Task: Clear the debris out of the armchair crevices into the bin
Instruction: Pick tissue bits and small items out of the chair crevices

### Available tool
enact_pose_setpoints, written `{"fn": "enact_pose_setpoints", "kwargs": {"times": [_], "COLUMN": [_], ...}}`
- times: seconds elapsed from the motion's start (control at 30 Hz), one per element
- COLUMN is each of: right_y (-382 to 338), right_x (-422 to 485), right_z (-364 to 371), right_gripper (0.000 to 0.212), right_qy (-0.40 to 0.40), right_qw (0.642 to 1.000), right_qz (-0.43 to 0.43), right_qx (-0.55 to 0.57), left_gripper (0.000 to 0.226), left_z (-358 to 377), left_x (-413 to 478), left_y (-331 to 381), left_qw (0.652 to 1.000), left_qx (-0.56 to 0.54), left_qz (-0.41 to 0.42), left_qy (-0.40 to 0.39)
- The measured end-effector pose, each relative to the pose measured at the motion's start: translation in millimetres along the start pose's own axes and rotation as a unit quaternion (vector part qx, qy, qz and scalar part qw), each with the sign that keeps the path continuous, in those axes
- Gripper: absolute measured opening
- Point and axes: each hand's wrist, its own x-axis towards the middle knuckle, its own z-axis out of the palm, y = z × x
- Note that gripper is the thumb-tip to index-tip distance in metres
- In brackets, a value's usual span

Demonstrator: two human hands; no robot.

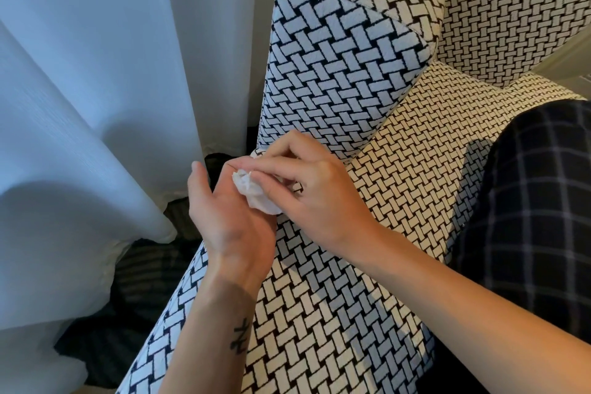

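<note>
Tissue point(256, 197), crumpled white wad, sits between both hands above the front end of the armchair's point(335, 83) left armrest. Right hand point(315, 198) pinches it with curled fingers. Left hand point(230, 221) cups under it, thumb up and free; its fingers are hidden, so can't tell if it grips. Curtain point(89, 89) to the left, plaid trouser leg point(527, 208) on the seat.

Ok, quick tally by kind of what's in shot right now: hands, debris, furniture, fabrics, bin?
hands: 2, left hand and right hand
crumpled white tissue: 1
armchair: 1
white curtain: 1
dark checked cloth: 1
bin: 0 in view
Total: 6
</note>
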Motion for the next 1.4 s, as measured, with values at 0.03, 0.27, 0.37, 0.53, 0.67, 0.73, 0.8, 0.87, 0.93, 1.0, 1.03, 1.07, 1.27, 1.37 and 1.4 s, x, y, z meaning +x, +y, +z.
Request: {"fn": "enact_pose_setpoints", "kwargs": {"times": [0.03,0.27,0.37,0.53,0.67,0.73,0.8,0.87,0.93,1.0,1.03,1.07,1.27,1.37,1.4], "right_y": [0,-15,-18,-17,-14,-13,-12,-8,1,11,15,19,32,38,40], "right_x": [0,-4,-3,-3,-7,-9,-10,-9,-7,-4,-4,-2,9,19,23], "right_z": [1,12,17,13,11,8,3,-5,-12,-19,-20,-21,-9,-3,-1], "right_gripper": [0.022,0.019,0.028,0.038,0.039,0.033,0.023,0.011,0.01,0.02,0.026,0.031,0.06,0.063,0.062], "right_qy": [0.0,-0.03,0.0,-0.004,0.01,0.038,0.071,0.095,0.097,0.059,0.025,-0.015,-0.177,-0.192,-0.197], "right_qw": [1.0,0.998,0.994,0.983,0.986,0.984,0.978,0.968,0.964,0.964,0.965,0.965,0.945,0.937,0.934], "right_qz": [-0.006,0.043,0.113,0.162,0.132,0.121,0.118,0.132,0.164,0.208,0.228,0.243,0.271,0.282,0.291], "right_qx": [-0.007,-0.02,0.003,0.084,0.105,0.123,0.157,0.189,0.187,0.153,0.127,0.097,-0.051,-0.077,-0.072], "left_gripper": [0.065,0.029,0.019,0.015,0.02,0.019,0.022,0.023,0.021,0.019,0.017,0.015,0.015,0.016,0.017], "left_z": [1,5,6,3,2,3,6,8,8,7,6,6,4,5,4], "left_x": [0,1,0,5,6,5,3,2,2,3,3,3,4,5,5], "left_y": [0,1,3,4,6,7,8,9,9,9,9,9,8,9,9], "left_qw": [1.0,0.998,0.998,0.999,0.998,0.997,0.997,0.996,0.995,0.994,0.994,0.994,0.994,0.993,0.992], "left_qx": [0.003,0.042,0.032,0.0,-0.029,-0.042,-0.053,-0.068,-0.081,-0.086,-0.083,-0.081,-0.082,-0.096,-0.102], "left_qz": [-0.007,-0.038,-0.048,0.006,0.012,0.014,0.026,0.031,0.03,0.029,0.03,0.032,0.035,0.034,0.034], "left_qy": [-0.002,0.024,0.024,0.046,0.056,0.06,0.051,0.044,0.045,0.054,0.06,0.064,0.067,0.064,0.062]}}
